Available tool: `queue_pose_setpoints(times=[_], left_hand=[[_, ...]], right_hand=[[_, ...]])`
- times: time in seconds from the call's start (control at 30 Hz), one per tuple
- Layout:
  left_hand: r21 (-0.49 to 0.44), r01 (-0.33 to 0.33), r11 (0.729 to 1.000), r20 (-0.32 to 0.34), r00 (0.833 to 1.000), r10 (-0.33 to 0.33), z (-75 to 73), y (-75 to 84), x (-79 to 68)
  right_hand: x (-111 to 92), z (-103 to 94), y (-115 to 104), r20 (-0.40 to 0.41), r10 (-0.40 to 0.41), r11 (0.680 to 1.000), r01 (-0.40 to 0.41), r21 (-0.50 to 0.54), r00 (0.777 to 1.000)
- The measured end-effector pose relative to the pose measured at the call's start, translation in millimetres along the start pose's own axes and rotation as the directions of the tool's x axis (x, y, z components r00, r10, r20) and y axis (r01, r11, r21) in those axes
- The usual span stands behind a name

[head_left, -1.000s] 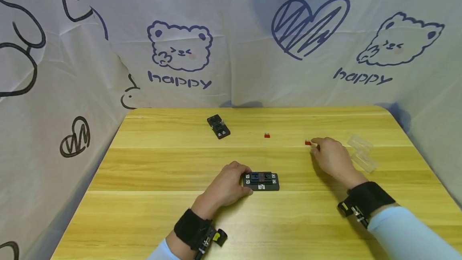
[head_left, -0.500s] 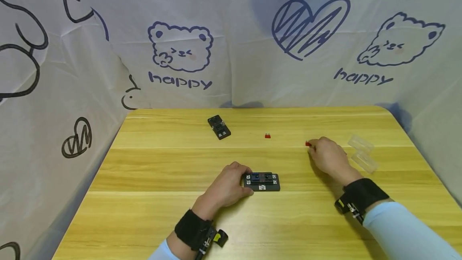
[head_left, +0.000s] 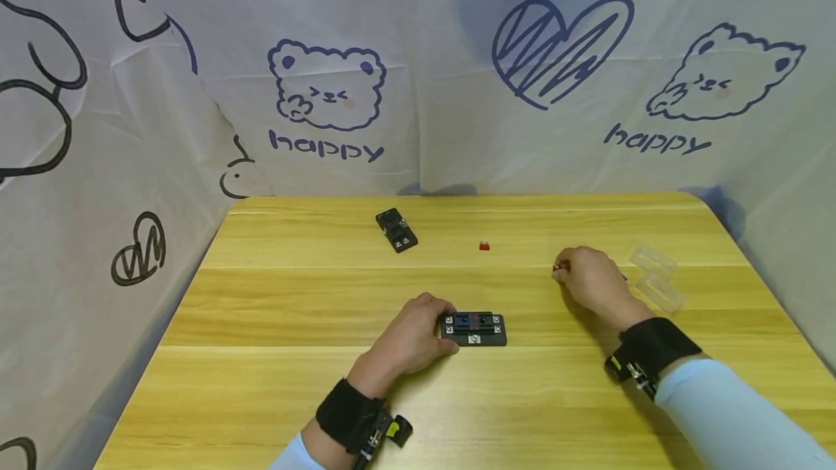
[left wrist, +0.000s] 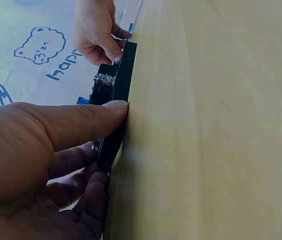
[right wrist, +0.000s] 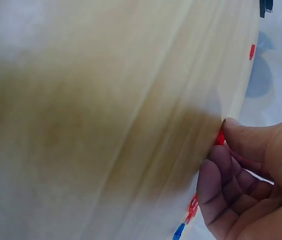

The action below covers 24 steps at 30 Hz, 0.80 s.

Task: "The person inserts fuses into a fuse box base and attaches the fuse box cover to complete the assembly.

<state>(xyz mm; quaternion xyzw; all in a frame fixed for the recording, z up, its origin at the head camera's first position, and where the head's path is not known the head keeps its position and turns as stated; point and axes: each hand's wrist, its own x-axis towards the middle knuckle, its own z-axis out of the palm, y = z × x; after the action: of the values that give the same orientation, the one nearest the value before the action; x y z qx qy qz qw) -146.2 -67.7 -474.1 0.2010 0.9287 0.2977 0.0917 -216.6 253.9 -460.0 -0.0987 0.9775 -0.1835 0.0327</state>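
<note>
Drawn slightly back from the desk's (head_left: 274,310) far edge since the earlier frame, the right hand (head_left: 593,281) now pinches a red fuse (right wrist: 220,138). Nearest, at mid-desk, the left hand (head_left: 408,336) grips the block (head_left: 475,330) by its left end, thumb and fingers on opposite sides. Farther out, toward the right edge, the pinched fuse barely shows; so small, it could slip or twist if held off-centre. Beyond lie clear boxes (head_left: 661,291), then another fuse (head_left: 484,246) and a second block (head_left: 396,230) toward the far edge. Yellowish wood grain ends at white doodled curtains (head_left: 444,129).
</note>
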Motion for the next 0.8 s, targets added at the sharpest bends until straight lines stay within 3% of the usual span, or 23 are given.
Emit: queue_pose_setpoints(times=[0.37,0.8], left_hand=[[-0.005,0.003,1.000,0.000,1.000,-0.003,-0.6,0.1,-0.2],[-0.006,0.009,1.000,0.008,1.000,-0.009,-1.1,-0.4,-0.6]], right_hand=[[4.9,0.3,0.0,0.001,-0.004,0.999,0.004,-0.039,1.000],[3.9,3.3,-6.8,-0.092,-0.064,0.993,0.054,-0.107,0.994]])
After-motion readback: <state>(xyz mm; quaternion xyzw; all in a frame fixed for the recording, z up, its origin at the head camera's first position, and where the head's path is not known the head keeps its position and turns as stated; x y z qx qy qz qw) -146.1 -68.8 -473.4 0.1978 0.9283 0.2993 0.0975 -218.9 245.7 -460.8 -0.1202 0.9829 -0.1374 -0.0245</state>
